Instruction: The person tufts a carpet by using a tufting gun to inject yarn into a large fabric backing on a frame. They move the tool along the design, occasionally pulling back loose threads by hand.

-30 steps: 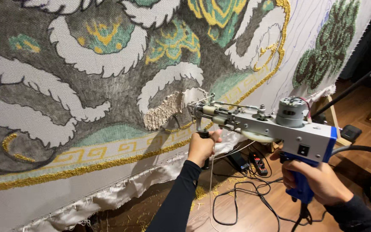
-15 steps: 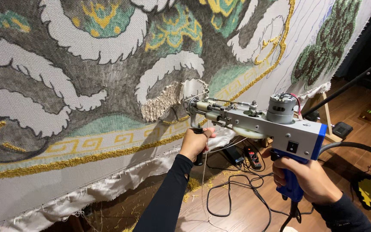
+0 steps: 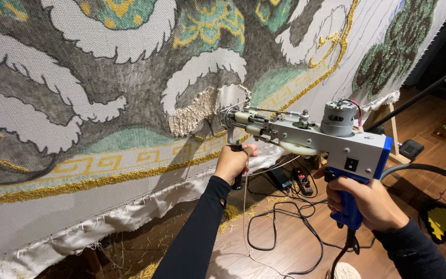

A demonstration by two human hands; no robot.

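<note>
A grey and blue tufting gun point(image 3: 326, 142) points its needle at a stretched backing cloth point(image 3: 130, 103) tufted with white, grey, green and gold patterns. My left hand point(image 3: 232, 163) grips the gun's black front handle below the needle. My right hand point(image 3: 370, 199) is closed on the blue rear grip. The needle tip touches the cloth beside a patch of cream loops point(image 3: 194, 111). A thin yarn strand point(image 3: 244, 196) hangs from the gun toward the floor.
Black cables point(image 3: 285, 227) and a power strip point(image 3: 303, 182) lie on the wooden floor under the frame. Yarn scraps point(image 3: 231, 213) litter the floor. A wooden frame leg point(image 3: 391, 137) and a dark diagonal pole point(image 3: 419, 93) stand at the right. The cloth's loose white hem point(image 3: 130, 217) hangs low.
The gun and both hands have shifted slightly left and down along the cloth, staying at the cream patch. The view has moved closer.
</note>
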